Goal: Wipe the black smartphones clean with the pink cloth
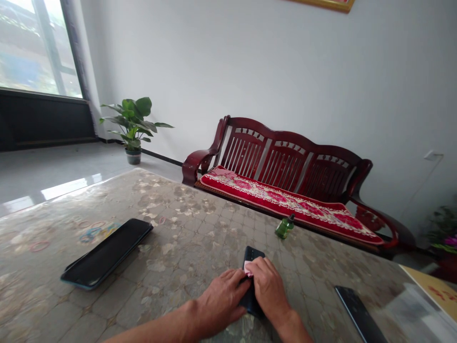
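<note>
A dark phone [252, 257] lies flat on the patterned table [185, 238], near the front edge. My left hand [219, 297] rests on the phone's left side with its fingers curled against it. My right hand [267, 288] lies over the phone's lower part and pinches a small pink-white piece [248, 270] against the phone's surface. Only the top end of the phone shows beyond my fingers.
A larger dark tablet [107, 252] lies to the left, with coloured rubber bands [91, 233] beyond it. A small green bottle [284, 226] stands at the table's far edge. Another dark phone [359, 312] lies at right. A red wooden bench [285, 181] and a potted plant [134, 126] stand behind.
</note>
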The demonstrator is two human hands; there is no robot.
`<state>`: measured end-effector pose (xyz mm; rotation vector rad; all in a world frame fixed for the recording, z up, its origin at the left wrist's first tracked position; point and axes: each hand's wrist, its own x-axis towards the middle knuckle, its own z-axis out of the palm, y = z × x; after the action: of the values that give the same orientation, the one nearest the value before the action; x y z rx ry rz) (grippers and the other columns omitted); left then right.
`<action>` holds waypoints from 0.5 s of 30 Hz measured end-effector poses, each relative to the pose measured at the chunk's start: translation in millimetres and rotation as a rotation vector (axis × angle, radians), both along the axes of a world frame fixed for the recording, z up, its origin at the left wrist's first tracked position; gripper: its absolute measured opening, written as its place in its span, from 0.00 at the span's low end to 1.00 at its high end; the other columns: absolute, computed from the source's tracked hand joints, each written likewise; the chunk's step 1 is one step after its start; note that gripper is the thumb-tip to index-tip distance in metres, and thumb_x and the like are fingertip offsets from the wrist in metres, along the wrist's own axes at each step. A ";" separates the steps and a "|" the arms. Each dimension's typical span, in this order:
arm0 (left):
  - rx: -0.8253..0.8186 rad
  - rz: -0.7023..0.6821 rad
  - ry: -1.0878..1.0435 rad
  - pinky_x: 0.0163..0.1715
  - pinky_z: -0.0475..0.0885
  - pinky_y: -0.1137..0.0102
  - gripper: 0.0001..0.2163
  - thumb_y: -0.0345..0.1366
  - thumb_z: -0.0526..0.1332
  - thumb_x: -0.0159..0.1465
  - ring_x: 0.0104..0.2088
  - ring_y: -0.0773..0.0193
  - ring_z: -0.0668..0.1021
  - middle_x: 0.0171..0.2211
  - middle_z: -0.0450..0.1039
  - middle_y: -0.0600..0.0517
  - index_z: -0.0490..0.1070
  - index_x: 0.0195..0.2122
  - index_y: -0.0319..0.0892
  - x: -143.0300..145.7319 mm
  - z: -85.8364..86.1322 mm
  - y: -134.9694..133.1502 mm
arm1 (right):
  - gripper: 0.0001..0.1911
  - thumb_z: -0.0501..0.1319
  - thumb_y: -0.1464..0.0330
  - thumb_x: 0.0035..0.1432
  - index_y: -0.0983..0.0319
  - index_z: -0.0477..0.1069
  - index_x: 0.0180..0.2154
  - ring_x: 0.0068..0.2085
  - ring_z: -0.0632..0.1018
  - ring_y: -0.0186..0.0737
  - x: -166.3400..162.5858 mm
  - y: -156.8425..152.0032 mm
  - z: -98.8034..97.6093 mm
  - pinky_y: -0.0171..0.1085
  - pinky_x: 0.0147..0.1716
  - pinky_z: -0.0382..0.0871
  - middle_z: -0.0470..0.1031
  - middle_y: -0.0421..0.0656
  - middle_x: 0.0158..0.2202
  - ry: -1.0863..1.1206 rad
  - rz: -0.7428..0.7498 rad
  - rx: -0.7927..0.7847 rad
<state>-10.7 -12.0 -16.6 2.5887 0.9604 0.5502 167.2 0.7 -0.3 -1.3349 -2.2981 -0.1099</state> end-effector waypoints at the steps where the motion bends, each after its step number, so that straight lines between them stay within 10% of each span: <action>1: 0.000 0.007 0.004 0.60 0.62 0.61 0.20 0.36 0.60 0.62 0.55 0.53 0.70 0.55 0.66 0.47 0.62 0.55 0.46 0.1 0.1 -0.3 | 0.14 0.56 0.81 0.60 0.56 0.72 0.36 0.38 0.71 0.39 1.3 1.6 -0.1 0.35 0.38 0.64 0.72 0.39 0.34 0.003 -0.011 0.000; 15: 0.015 0.014 0.043 0.59 0.63 0.62 0.23 0.35 0.60 0.61 0.54 0.54 0.70 0.54 0.66 0.47 0.60 0.58 0.45 0.2 -0.9 -1.1 | 0.15 0.52 0.79 0.62 0.57 0.72 0.37 0.38 0.71 0.39 17.0 -10.8 -2.9 0.36 0.39 0.65 0.71 0.40 0.34 0.049 0.026 -0.011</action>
<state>-10.5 -13.0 -17.4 2.6192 0.9920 0.5097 184.2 -10.2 -3.2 -1.2979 -2.2778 -0.0561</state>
